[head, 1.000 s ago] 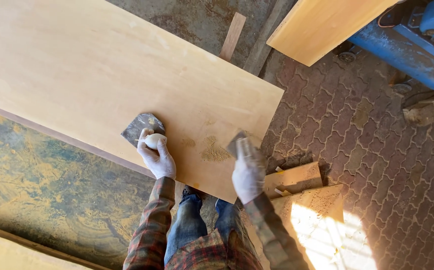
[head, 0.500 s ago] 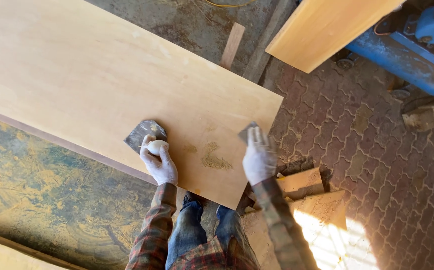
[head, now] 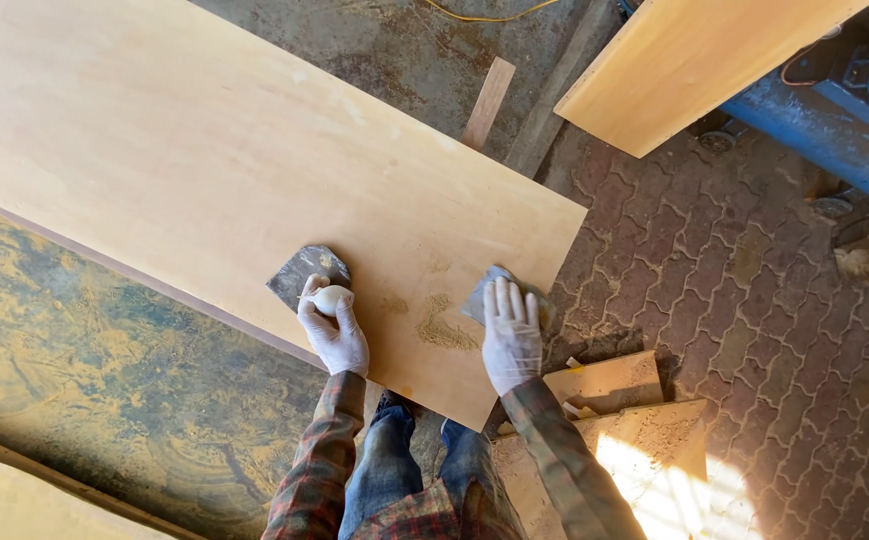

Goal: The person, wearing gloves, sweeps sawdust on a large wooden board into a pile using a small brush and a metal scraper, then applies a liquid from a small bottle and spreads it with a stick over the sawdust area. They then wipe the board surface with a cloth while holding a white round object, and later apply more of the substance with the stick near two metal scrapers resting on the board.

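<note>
Plywood panel (head: pixel 255 170), pale and smooth, lies slanted across the frame from ten o'clock down to five o'clock, its near corner over the person's knees. A patch of tan filler (head: pixel 445 330) sits on the panel between the two gloved hands. The left hand (head: pixel 335 335), at seven o'clock of the patch, is closed around the handle of a broad putty knife (head: pixel 307 272), blade flat on the wood. The right hand (head: pixel 511 335), at three o'clock of the patch, presses open-fingered on a smaller grey scraper (head: pixel 490 290), though how firmly it grips is hard to tell from above. The step looks like spreading filler over the panel's surface; the next move would likely call for drawing a blade across the patch, kept low and even. Offcut boards (head: pixel 615 385) lie at four o'clock on the paving bricks (head: pixel 755 300); a second panel (head: pixel 695 60) leans at one o'clock.
</note>
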